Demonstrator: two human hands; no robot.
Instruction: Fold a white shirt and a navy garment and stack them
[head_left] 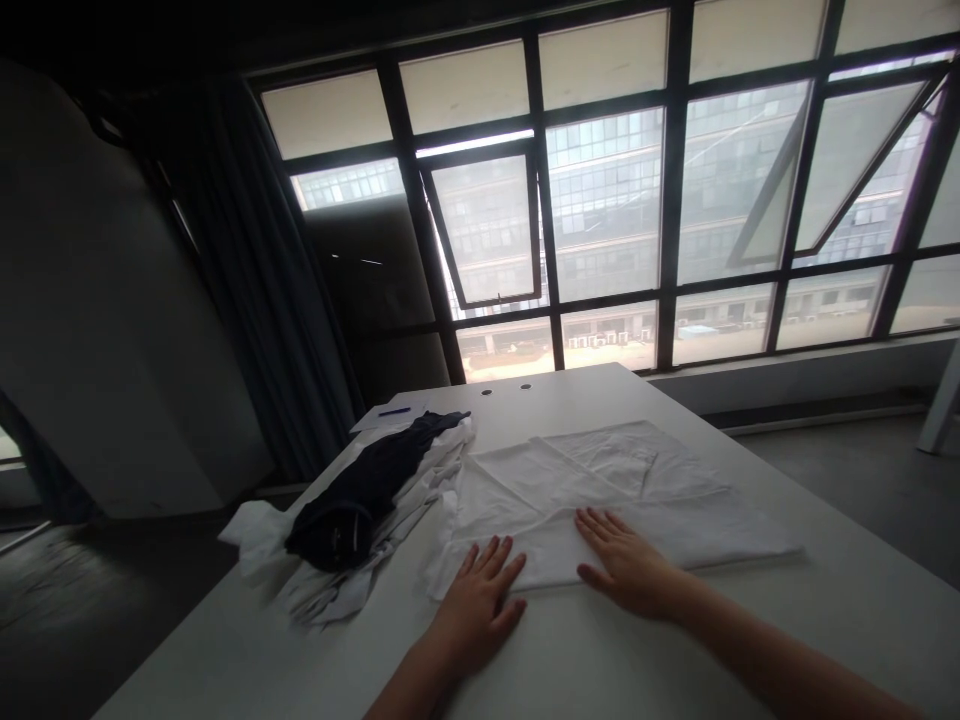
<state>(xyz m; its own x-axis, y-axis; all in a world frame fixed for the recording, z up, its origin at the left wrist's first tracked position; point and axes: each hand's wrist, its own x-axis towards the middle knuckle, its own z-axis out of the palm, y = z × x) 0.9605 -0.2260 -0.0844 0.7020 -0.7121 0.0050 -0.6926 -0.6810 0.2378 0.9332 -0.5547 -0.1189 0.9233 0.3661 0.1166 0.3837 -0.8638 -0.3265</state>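
Note:
A white garment (555, 480), perhaps a shirt, lies spread and partly folded on the white table (570, 660), with creases across it. My left hand (480, 600) rests palm down at its near left edge, fingers spread. Further right, my right hand (626, 562) presses flat on the near part of the cloth, its fingers stretched out and the thumb apart. Neither hand grips anything. Left of the white garment, a dark navy garment (375, 490) lies heaped on crumpled white clothes (334, 600).
Behind the heap, a blue pen (394, 411) lies on white paper (364, 418). Two round holes (487, 392) pierce the table's far end. Beyond stand large windows (604, 210), some panes tilted out, and a dark curtain (277, 300) at the left.

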